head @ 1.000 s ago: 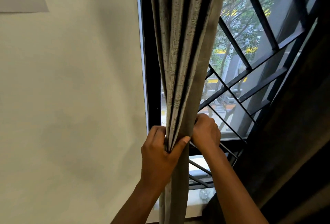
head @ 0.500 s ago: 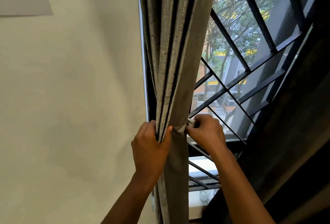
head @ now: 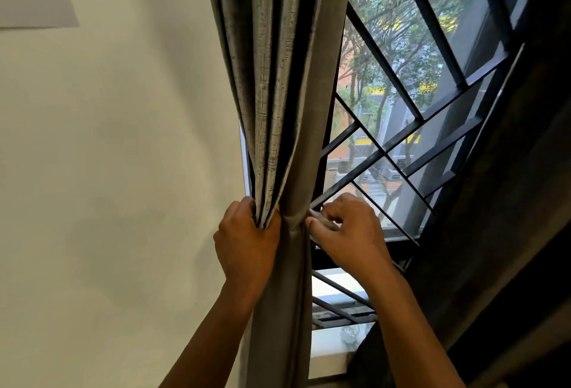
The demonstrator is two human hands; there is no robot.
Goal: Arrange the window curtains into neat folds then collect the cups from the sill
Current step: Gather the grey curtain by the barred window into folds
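Grey curtain [head: 278, 94] | left hand [head: 247, 242] grips folds | right hand [head: 349, 233] pinches edge (rightmost)

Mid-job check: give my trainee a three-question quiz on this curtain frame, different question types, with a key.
1. True or false: the left hand grips the gathered folds of the curtain.
2. What does the right hand pinch? A) the curtain's right edge B) a grille bar C) the cup
3. Fill in: the clear cup stands on the ____, below the grille.

Key: 1 true. 2 A. 3 sill.
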